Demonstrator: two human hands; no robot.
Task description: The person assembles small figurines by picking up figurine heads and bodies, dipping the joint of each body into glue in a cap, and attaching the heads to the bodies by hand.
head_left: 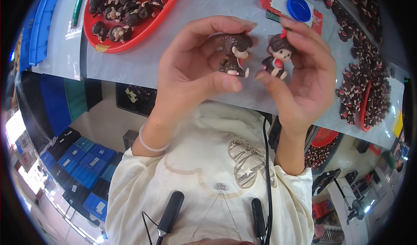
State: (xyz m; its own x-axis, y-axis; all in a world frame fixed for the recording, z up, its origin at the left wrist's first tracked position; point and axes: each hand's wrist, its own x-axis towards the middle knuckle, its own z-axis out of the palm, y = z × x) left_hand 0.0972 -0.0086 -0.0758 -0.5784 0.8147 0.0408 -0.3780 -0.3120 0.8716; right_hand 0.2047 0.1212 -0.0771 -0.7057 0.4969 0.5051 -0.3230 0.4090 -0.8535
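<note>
Two small brown-haired doll figurines are held up side by side above the table. My left hand (186,58) is closed on one figurine (236,56), gripping it top and bottom between thumb and fingers; it is turned sideways, facing right. My right hand (308,66) pinches the other figurine (278,56), which has a red bow on its head and a red patch on its front. Its face is turned toward me. A narrow gap separates the two figurines.
A red round tray (147,38) with several similar figurines stands at the far left. A large heap of figurines (362,71) covers the right side of the table. A blue lid (299,9) lies on cards at the back. Blue bins (87,162) are stacked lower left.
</note>
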